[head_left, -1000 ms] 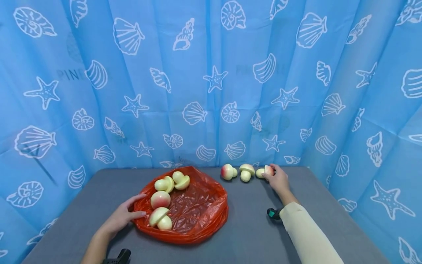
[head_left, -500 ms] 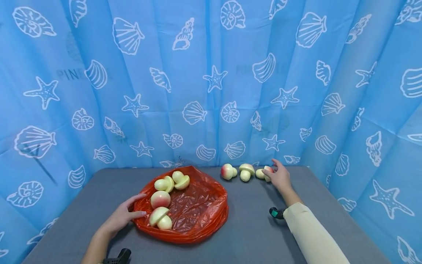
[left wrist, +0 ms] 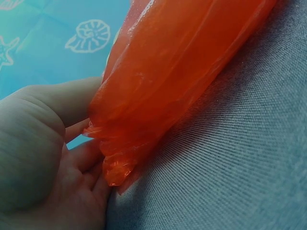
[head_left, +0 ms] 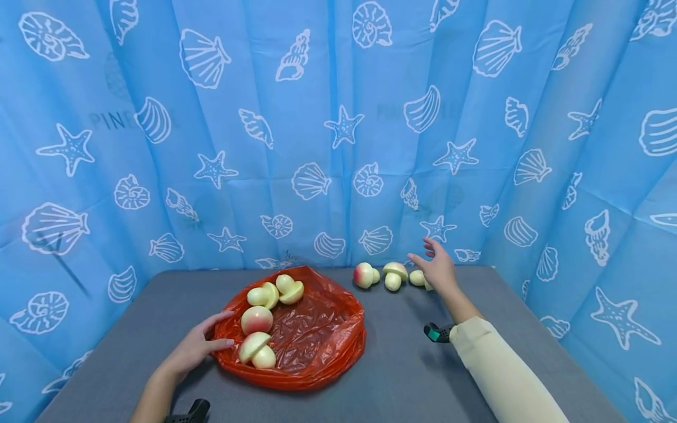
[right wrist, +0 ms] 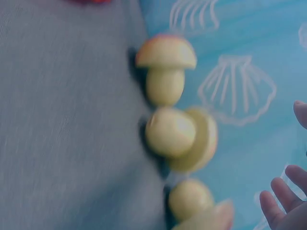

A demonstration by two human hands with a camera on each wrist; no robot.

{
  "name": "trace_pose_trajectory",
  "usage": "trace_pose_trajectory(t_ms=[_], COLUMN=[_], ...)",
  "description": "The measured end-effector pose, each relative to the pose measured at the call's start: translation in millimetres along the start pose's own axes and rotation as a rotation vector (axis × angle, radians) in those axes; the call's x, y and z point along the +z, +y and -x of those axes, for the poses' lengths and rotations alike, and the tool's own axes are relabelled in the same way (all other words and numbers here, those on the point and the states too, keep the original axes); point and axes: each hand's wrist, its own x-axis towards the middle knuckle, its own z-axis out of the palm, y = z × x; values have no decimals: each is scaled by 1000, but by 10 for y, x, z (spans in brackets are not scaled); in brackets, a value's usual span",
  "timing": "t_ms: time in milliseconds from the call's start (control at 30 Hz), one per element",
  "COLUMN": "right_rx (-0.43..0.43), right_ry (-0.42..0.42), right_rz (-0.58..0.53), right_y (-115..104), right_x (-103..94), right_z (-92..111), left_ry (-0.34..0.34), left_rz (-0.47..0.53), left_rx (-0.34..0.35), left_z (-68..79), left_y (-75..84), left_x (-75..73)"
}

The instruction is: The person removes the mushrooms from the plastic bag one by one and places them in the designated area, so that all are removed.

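My left hand (head_left: pixel 191 348) is at the left rim of a red plastic bag (head_left: pixel 330 364), thumb and fingers spread and fairly straight against the plastic. In the left wrist view the bag's edge (left wrist: pixel 158 86) hides the fingertips. Several cream mushroom-shaped pieces with pinkish caps lie along the bag's left side, among them a mushroom (head_left: pixel 257 320) showing its cap. My right hand (head_left: pixel 440 269) is raised with nothing in it, fingers apart. It partly hides the rightmost mushroom (head_left: pixel 416 278) of a row on the table. Beside that lie a middle mushroom (head_left: pixel 394 276) and a left mushroom (head_left: pixel 364 275).
A grey cloth-covered table (head_left: pixel 396 376) carries everything. Its back edge meets a blue curtain (head_left: pixel 338 223) with white shell prints, close behind the mushroom row. A dark wrist device (head_left: pixel 438 332) sits at the right cuff.
My right hand was at the rightmost mushroom, then its fingers spread and let go. It has since lifted up and slightly left. The mushroom stays on the table; my left hand has not moved.
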Motion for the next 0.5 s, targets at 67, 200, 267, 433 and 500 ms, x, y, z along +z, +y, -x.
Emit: trace_pose_trajectory(t_ms=[67, 200, 267, 433, 500], right_rx=[-14, -55, -86, -157, -180], right_ry=[-6, -34, -53, -101, -120], right_rz=[-35, -106, -134, -163, -172], right_y=[-118, -334, -437, -689, -776], right_x=[31, 113, 163, 326, 401], right_z=[-3, 1, 0, 10, 22], left_ry=[0, -1, -4, -6, -7], left_rz=[-5, -5, -5, -12, -12], left_rx=[-4, -16, -17, -1, 6], left_z=[-4, 2, 7, -1, -9], left_y=[1, 13, 16, -2, -12], left_x=[-1, 0, 1, -2, -3])
